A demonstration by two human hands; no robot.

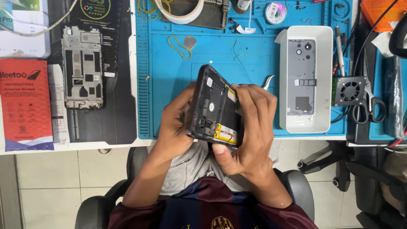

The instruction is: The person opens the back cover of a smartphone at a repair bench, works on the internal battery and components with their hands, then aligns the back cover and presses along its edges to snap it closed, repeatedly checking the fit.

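Opened phone (215,106) is held over counter's near edge, long axis upright w/ slight tilt, gripped by left hand (171,125) & right hand (250,127), fingers clamped on its sides.

My right hand (250,127) covers the right side of the opened phone (214,106), so I cannot see that edge, and my left hand (174,123) hides the phone's left side and back. The tape roll (180,10) is cut off by the top edge. The parts inside the phone are too small to make out.
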